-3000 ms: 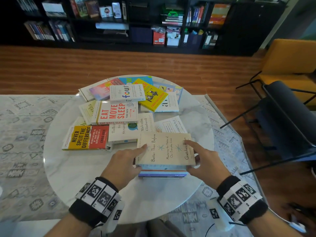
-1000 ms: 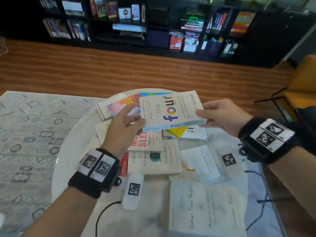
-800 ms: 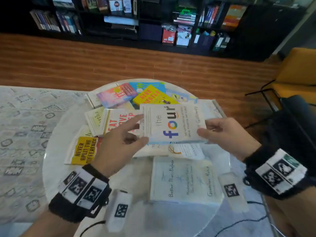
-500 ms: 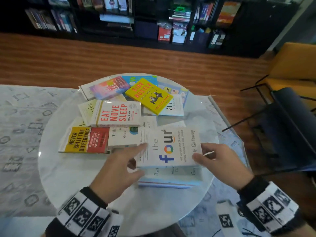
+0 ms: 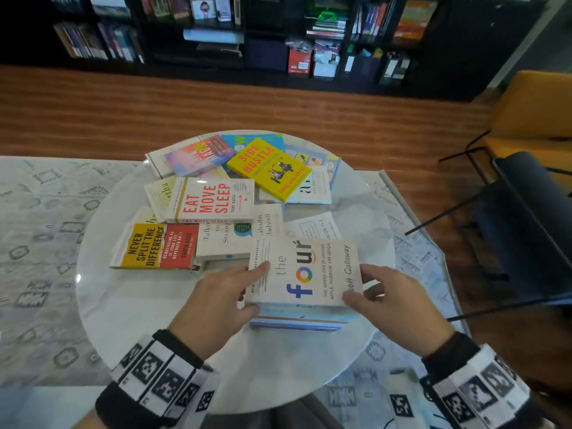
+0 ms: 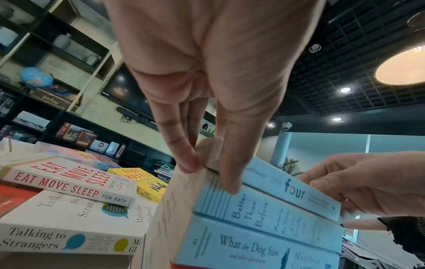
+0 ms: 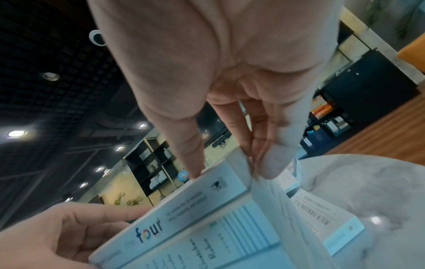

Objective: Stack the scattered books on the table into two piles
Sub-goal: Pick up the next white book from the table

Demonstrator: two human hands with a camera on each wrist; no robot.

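Note:
The white book "the four" (image 5: 305,270) lies flat on top of a pile at the near side of the round marble table (image 5: 154,320). Under it are "Better Than Before" (image 6: 264,214) and "What the Dog Saw" (image 6: 248,249). My left hand (image 5: 258,287) pinches the top book's left edge, thumb on the spine side. My right hand (image 5: 359,284) pinches its right edge. Scattered behind are "Eat Move Sleep" (image 5: 210,199), "Side Hustle" (image 5: 269,167), "Never Split the Difference" (image 5: 154,246), "Talking to Strangers" (image 5: 229,239) and several others, partly overlapping.
A dark chair (image 5: 526,227) stands close to the table's right side, with an orange armchair (image 5: 532,109) behind it. A patterned rug (image 5: 40,243) lies under the table. Dark bookshelves (image 5: 247,35) line the far wall across the wooden floor.
Both hands lifted "the four" from the far scatter, carried it toward me and lowered it onto "Better Than Before". "Side Hustle" is now uncovered.

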